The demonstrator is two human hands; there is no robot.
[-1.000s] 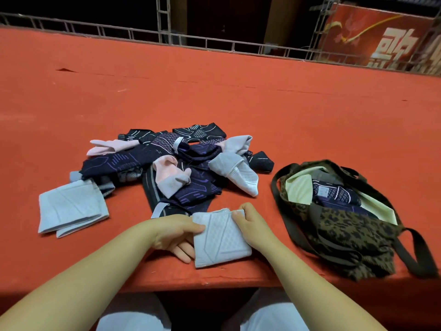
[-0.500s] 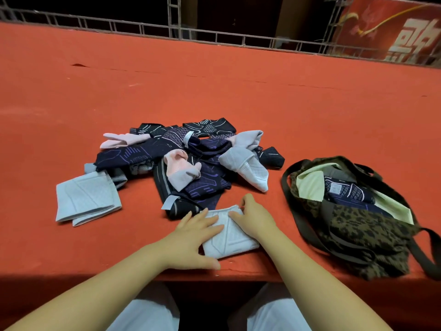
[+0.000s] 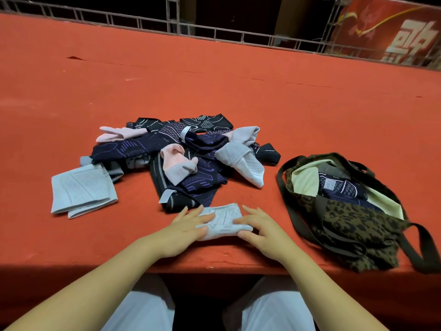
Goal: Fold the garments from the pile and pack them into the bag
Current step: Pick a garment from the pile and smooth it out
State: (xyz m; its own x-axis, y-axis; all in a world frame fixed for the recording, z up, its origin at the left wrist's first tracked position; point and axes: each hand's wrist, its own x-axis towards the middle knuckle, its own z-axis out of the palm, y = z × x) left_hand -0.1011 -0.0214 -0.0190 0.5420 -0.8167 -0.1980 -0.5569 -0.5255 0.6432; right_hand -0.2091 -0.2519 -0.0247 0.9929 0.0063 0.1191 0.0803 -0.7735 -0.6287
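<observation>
A small pale blue-grey garment [image 3: 223,222] lies folded near the front edge of the red table [image 3: 214,80]. My left hand [image 3: 183,229] presses on its left end with straight fingers. My right hand [image 3: 259,229] presses on its right end, fingers spread flat. Behind them sits the pile of garments [image 3: 183,156], dark navy, black, pink and grey pieces tangled together. The leopard-print bag [image 3: 353,225] lies open at the right with folded dark patterned garments [image 3: 341,187] inside against a pale green lining.
A folded pale blue garment [image 3: 82,191] lies apart at the left of the pile. The bag's dark straps [image 3: 422,249] trail toward the table's front edge. A metal railing [image 3: 214,34] and a red banner [image 3: 393,29] stand beyond the table's far side.
The pale garment has been folded over into a narrower, smaller bundle. Both hands went from holding its edges to pressing flat on its two ends.
</observation>
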